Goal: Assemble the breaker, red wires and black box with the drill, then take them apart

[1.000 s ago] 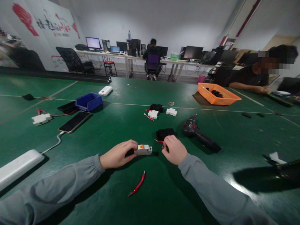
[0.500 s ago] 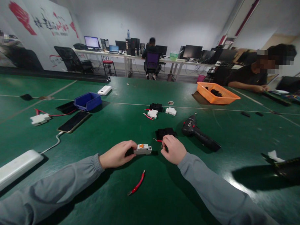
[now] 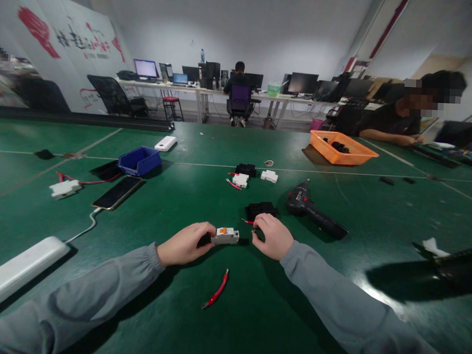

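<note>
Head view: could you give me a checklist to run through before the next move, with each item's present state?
1. Left hand gripping the white switch module: ok, held at its left end.
2. Orange lever in sight: ok, on the module's upper side.
3. Right hand holding a part: cannot tell; a small shiny piece shows against it.
4. Front red lead apart from both hands: ok, loose on the green table.
5. Power screwdriver apart from both hands: ok, lying beyond and right of the right hand.

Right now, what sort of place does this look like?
Probably an electrical assembly workshop with office space: your left hand holds a white module with an orange lever, a black power tool lies on the green table, and computer monitors stand beyond.
</note>
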Action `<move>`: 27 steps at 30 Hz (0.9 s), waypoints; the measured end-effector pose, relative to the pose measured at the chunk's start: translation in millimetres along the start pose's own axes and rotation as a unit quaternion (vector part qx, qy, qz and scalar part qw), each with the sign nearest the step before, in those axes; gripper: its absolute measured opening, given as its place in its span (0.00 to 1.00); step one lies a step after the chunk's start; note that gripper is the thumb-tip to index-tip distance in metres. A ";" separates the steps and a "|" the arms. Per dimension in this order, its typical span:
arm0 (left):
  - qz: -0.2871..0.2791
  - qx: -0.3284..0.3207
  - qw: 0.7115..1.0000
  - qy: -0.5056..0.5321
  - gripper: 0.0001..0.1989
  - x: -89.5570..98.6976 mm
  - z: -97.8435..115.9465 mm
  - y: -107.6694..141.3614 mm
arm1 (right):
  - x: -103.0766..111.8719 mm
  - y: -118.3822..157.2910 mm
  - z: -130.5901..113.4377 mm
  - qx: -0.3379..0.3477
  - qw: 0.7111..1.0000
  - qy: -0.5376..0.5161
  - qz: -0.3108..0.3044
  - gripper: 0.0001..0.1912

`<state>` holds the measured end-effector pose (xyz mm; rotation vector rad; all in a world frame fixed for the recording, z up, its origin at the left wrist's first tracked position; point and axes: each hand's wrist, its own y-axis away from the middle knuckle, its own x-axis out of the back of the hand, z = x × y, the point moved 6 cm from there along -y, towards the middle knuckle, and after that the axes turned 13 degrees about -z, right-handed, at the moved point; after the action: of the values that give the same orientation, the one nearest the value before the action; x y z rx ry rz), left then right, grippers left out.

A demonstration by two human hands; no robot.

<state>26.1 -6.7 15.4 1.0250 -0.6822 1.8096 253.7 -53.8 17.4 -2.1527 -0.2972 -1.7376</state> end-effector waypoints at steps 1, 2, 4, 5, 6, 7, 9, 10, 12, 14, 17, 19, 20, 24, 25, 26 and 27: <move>-0.001 0.001 1.000 0.003 0.10 -0.3 -0.4 -0.1 | -0.3 0.0 0.1 0.000 1.000 0.000 0.000 0.06; -0.002 0.002 1.000 0.005 0.10 -0.6 -0.8 -0.2 | -0.5 0.0 0.2 0.001 1.000 -0.001 0.000 0.06; -0.004 0.002 1.000 0.007 0.10 -0.9 -1.2 -0.1 | -1.1 -0.1 0.4 0.004 1.000 -0.001 -0.003 0.07; -0.005 0.001 1.000 0.007 0.11 -0.8 -1.1 0.0 | -1.5 -0.1 0.6 0.005 1.000 -0.002 -0.006 0.07; -0.005 0.000 1.000 0.007 0.11 -0.6 -1.0 0.1 | -1.8 -0.1 0.8 0.007 1.000 -0.003 -0.009 0.08; -0.007 0.000 1.000 0.006 0.10 -0.5 -0.7 0.1 | -2.1 -0.1 1.1 0.008 1.000 -0.005 -0.012 0.08; -0.007 -0.001 1.000 0.005 0.10 -0.1 -0.1 0.2 | -2.3 0.1 1.5 0.008 1.000 -0.008 -0.014 0.09; -0.006 0.000 1.000 0.004 0.10 0.1 0.1 0.2 | -2.3 0.1 1.8 0.007 1.000 -0.009 -0.013 0.10; -0.004 -0.001 1.000 0.004 0.10 0.4 0.7 0.0 | -2.1 0.0 2.0 0.006 1.000 -0.011 -0.011 0.08; -0.002 -0.002 1.000 0.005 0.10 0.7 1.1 -0.2 | -1.8 -0.1 2.0 0.006 1.000 -0.012 -0.008 0.06; 0.002 -0.006 1.000 0.007 0.10 1.3 1.5 -0.4 | -1.5 -0.2 1.3 0.015 1.000 -0.015 -0.004 0.05; 0.005 -0.008 1.000 0.008 0.10 1.7 1.5 -0.4 | -1.8 -0.2 0.4 0.025 1.000 -0.019 -0.005 0.05; 0.005 -0.008 1.000 0.008 0.10 1.7 1.4 -0.4 | -2.0 -0.1 0.1 0.029 0.999 -0.021 -0.006 0.04; -0.001 -0.003 1.000 0.006 0.10 0.2 -0.3 -0.4 | -2.5 0.1 -0.2 0.035 0.999 -0.027 -0.007 0.04; -0.002 -0.001 1.000 0.007 0.10 -0.3 -1.0 -0.3 | -2.6 0.1 -0.2 0.036 0.999 -0.029 -0.007 0.04; -0.002 0.000 1.000 0.008 0.10 -0.6 -1.6 -0.3 | -2.7 0.1 -0.2 0.038 0.999 -0.031 -0.006 0.04; -0.002 0.000 1.000 0.009 0.10 -0.9 -2.1 -0.2 | -2.8 0.0 -0.2 0.039 0.999 -0.034 -0.006 0.04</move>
<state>25.8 -5.3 13.5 1.0078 -0.6681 1.8144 253.0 -53.8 14.7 -2.1608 -0.3884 -1.6341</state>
